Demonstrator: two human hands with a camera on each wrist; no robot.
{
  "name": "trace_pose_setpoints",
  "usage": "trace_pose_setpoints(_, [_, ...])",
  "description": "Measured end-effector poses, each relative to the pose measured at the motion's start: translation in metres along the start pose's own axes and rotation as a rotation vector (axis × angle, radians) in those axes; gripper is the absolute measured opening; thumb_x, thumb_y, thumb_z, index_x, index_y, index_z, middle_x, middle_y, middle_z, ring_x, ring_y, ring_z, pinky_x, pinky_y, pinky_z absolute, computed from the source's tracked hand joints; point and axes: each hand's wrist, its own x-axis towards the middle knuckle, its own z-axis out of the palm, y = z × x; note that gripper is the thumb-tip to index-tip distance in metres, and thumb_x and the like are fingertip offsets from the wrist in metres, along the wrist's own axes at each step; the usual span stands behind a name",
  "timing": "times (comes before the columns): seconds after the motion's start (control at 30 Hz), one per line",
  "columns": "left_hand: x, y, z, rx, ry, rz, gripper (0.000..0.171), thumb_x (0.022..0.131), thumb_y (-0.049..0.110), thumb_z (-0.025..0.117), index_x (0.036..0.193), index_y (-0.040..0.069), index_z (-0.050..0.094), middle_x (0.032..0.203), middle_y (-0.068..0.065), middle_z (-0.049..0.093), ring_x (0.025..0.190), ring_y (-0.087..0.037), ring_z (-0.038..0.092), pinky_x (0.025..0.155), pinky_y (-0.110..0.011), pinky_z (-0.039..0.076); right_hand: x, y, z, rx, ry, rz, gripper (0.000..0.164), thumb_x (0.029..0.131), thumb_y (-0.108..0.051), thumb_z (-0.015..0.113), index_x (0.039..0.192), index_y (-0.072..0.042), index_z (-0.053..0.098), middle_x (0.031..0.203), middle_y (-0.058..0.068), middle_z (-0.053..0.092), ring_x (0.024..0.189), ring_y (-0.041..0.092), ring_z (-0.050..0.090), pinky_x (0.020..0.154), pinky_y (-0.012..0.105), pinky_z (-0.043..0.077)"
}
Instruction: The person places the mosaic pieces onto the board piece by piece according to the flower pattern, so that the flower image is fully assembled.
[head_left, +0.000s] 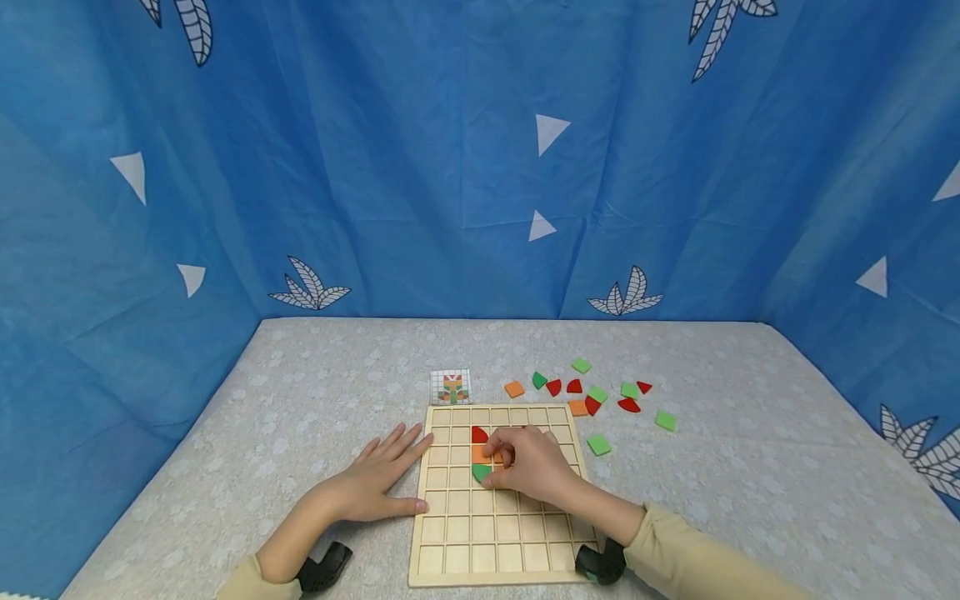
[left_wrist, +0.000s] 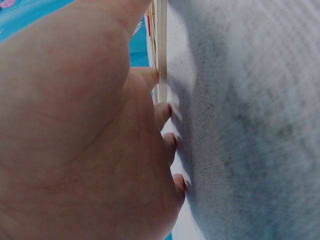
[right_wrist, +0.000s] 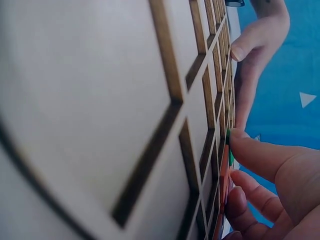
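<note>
A wooden grid board lies on the table with several coloured tiles in its cells. My right hand is over the board's middle, thumb and index finger pinching a green quarter-circle tile at its cell. Just above that tile sit an orange square tile and a red quarter-circle tile. The right hand covers the cells to their right. My left hand lies with fingers spread by the board's left edge, index fingertip and thumb tip at the frame. In the left wrist view its palm fills much of the picture.
A small pattern card lies behind the board. Loose tiles are scattered to the back right, among them an orange square, a light green square and a red quarter circle. A blue curtain stands behind the table.
</note>
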Motion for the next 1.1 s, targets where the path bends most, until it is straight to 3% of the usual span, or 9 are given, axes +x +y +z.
trace_pose_setpoints(0.37, [0.0, 0.0, 0.0, 0.003, -0.003, -0.006, 0.088, 0.085, 0.06, 0.056, 0.151, 0.013, 0.021, 0.154, -0.013, 0.009, 0.139, -0.035, 0.001, 0.103, -0.062, 0.004, 0.0, 0.0, -0.001, -0.048, 0.024, -0.019, 0.029, 0.067, -0.028, 0.086, 0.091, -0.023, 0.071, 0.082, -0.011, 0.052, 0.075, 0.012, 0.038, 0.067, 0.032, 0.031])
trace_pose_setpoints(0.73, [-0.001, 0.0, 0.0, -0.015, -0.015, -0.009, 0.088, 0.085, 0.06, 0.055, 0.151, 0.014, 0.021, 0.154, -0.012, 0.008, 0.139, -0.034, 0.001, 0.103, -0.061, 0.002, -0.001, 0.001, 0.0, -0.018, 0.025, -0.02, 0.023, 0.07, -0.023, 0.084, 0.089, -0.022, 0.072, 0.082, -0.01, 0.055, 0.075, 0.012, 0.039, 0.067, 0.032, 0.031])
trace_pose_setpoints(0.9, [-0.001, 0.0, 0.0, -0.018, -0.01, -0.002, 0.088, 0.085, 0.06, 0.055, 0.151, 0.013, 0.02, 0.155, -0.012, 0.008, 0.139, -0.034, 0.0, 0.103, -0.062, 0.003, 0.001, 0.0, -0.005, 0.063, 0.038, 0.008, 0.018, 0.073, -0.02, 0.082, 0.087, -0.02, 0.072, 0.078, -0.007, 0.056, 0.075, 0.015, 0.044, 0.064, 0.032, 0.035])
trace_pose_setpoints(1.1, [-0.001, 0.0, 0.0, -0.039, 0.006, 0.029, 0.087, 0.086, 0.056, 0.057, 0.15, 0.01, 0.021, 0.154, -0.016, 0.01, 0.138, -0.039, 0.003, 0.101, -0.064, 0.004, 0.006, -0.001, -0.029, 0.233, 0.029, 0.065, 0.01, 0.082, -0.01, 0.073, 0.092, -0.008, 0.07, 0.079, -0.004, 0.056, 0.072, 0.019, 0.048, 0.06, 0.031, 0.042])
